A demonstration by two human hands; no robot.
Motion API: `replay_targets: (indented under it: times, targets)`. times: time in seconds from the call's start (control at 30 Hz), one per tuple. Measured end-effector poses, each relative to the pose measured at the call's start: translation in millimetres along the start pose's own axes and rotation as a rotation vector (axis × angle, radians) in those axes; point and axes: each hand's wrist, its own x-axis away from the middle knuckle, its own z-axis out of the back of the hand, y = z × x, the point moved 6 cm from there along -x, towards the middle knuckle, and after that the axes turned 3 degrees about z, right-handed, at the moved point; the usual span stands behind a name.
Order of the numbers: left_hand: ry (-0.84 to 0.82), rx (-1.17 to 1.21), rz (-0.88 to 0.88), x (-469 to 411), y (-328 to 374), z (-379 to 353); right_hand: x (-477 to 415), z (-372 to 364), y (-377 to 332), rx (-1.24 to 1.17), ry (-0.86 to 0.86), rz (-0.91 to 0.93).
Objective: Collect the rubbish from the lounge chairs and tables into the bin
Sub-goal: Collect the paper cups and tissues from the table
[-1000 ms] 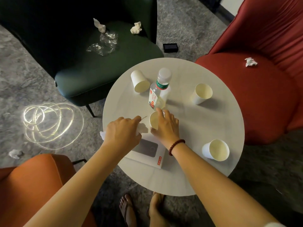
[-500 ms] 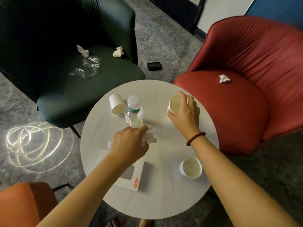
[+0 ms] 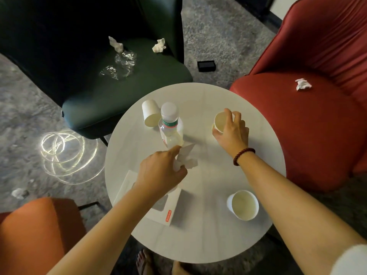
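My right hand (image 3: pixel 232 132) grips a white paper cup (image 3: pixel 219 121) at the far right side of the round white table (image 3: pixel 200 96). My left hand (image 3: pixel 160 171) is closed on a crumpled white tissue (image 3: pixel 187 158) near the table's middle, just in front of a clear water bottle (image 3: pixel 170 126). A paper cup (image 3: pixel 150 113) lies tipped beside the bottle. Another cup (image 3: pixel 243 204) stands upright at the near right. Two tissues (image 3: pixel 116 43) (image 3: pixel 158 45) and clear plastic wrap (image 3: pixel 119 65) lie on the green chair. One tissue (image 3: pixel 302 84) sits on the red chair. No bin is in view.
A flat white box (image 3: pixel 170 209) lies on the table under my left forearm. An orange chair (image 3: pixel 39 225) stands at the near left. On the grey carpet are a small black box (image 3: pixel 206 65), a crumpled tissue (image 3: pixel 18 193) and a bright looped glare (image 3: pixel 65 153).
My right hand left the cup near the table's middle and reached across to the far right cup, closing on it. My left hand kept hold of the tissue. The view shifted.
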Motion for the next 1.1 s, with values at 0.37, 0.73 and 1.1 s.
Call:
replay_targets:
  times: [0.37, 0.73, 1.1]
  targets:
    - [0.027, 0.055, -0.048, 20, 5, 0, 50, 8, 13, -0.152, 0.031, -0.070]
    - [0.061, 0.110, -0.197, 91, 5, 23, 201, 80, 19, -0.210, 0.187, -0.212]
    - [0.098, 0.154, -0.160, 110, -25, 23, 222, 25, 30, -0.140, 0.067, -0.342]
